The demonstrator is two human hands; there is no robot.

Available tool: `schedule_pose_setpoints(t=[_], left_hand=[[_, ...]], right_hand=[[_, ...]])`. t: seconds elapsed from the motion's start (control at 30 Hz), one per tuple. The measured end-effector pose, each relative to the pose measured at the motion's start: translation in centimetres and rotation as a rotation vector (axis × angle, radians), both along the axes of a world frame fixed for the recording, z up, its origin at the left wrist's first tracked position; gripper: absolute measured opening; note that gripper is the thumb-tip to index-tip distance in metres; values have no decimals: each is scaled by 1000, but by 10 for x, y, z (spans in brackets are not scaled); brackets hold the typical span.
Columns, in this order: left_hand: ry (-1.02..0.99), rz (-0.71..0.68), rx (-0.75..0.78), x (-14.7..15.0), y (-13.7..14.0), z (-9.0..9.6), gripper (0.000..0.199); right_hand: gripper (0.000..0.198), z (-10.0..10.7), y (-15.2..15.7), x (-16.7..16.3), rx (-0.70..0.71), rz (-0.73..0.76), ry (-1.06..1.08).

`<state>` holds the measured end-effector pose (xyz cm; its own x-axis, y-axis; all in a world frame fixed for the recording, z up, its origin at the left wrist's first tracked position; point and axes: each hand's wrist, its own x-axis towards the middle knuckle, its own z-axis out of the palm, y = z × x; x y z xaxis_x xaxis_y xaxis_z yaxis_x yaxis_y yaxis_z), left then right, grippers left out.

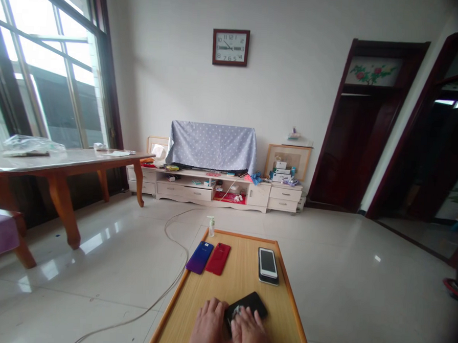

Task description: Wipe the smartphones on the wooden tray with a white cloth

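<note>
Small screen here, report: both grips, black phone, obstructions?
Left grip at black phone, left edge. Right grip on it, white patch showing. Red phone ahead, not blocking.

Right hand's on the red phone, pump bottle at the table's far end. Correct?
One slip: the right hand is on the black phone, not the red phone; the head view shows it. The pump bottle is at the table's far end, as stated.

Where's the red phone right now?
In the head view, the red phone lies toward the far left of the small wooden table, just right of the blue-purple phone, with the pump bottle beyond it.
</note>
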<state>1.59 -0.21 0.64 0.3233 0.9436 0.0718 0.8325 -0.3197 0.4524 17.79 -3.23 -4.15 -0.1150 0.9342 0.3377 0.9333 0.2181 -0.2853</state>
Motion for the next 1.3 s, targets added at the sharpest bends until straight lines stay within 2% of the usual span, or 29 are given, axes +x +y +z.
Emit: schedule_pose_setpoints(t=[0.07,0.13,0.2,0.3,0.37,0.57,0.83,0.97,1.13,1.2,1.3], left_hand=[[6,-10,-9,-1,1,1,42],[4,-9,-13,0,1,2,41],[-4,-1,-5,1,0,3,45],[-10,-3,-11,3,0,4,56],[-12,-1,-21,3,1,4,59],[-23,5,-4,5,-2,9,52],[37,48,3,9,-9,18,66],[-2,32,24,8,-7,18,49],[39,-9,-4,3,1,8,42],[25,-4,0,3,3,5,43],[0,4,-1,4,4,6,49]], right_hand=[[40,-13,-2,-13,39,69,22],[40,-12,-2,-11,31,85,29],[43,1,1,4,-7,36,19],[49,23,8,31,-47,-142,-5],[51,27,10,38,-58,-191,-30],[43,14,-1,17,-50,-37,-32],[47,35,-10,20,-57,-66,97],[47,18,-5,12,-67,-94,45],[37,-21,2,-9,32,25,73],[37,-20,5,-4,40,33,94],[42,1,11,17,-35,-24,82]])
